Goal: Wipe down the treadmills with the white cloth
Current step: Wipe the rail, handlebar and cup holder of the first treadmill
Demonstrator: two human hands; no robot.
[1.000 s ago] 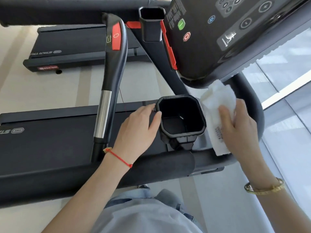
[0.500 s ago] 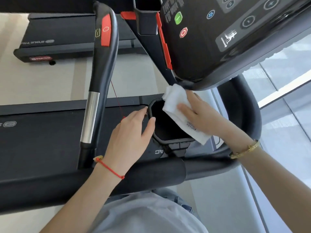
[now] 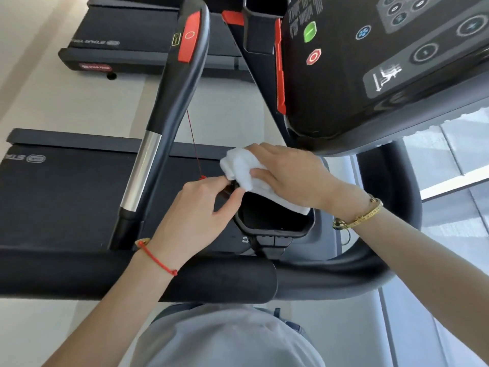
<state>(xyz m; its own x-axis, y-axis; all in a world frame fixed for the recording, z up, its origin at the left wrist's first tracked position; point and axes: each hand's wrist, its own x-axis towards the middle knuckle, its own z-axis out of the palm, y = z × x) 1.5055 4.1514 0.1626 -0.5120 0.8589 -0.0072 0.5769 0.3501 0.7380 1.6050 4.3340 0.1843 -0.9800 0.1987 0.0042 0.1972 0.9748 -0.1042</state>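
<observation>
- Over the black cup holder (image 3: 275,221), the right hand (image 3: 291,176) presses the white cloth (image 3: 246,170) flat on the far rim, fingers spread and curled round the wad; most of that rim is hidden beneath cloth and palm.
- Left hand (image 3: 195,210) pinches the holder's near-left edge between thumb and fingertips; what the fingertips touch is hard to make out.
- Both forearms reach in from the bottom, a red string bracelet (image 3: 156,258) on the left wrist, a gold bangle (image 3: 357,215) on the right.
- Treadmill console (image 3: 370,62) is cut off at the top edge, its small print unreadable.
- Padded front bar (image 3: 211,279) crosses below the holder; a side handrail (image 3: 169,107) rises at left.
- Pale floor (image 3: 79,102) shows between the belt deck (image 3: 66,194) and a second treadmill (image 3: 127,41) beyond.
</observation>
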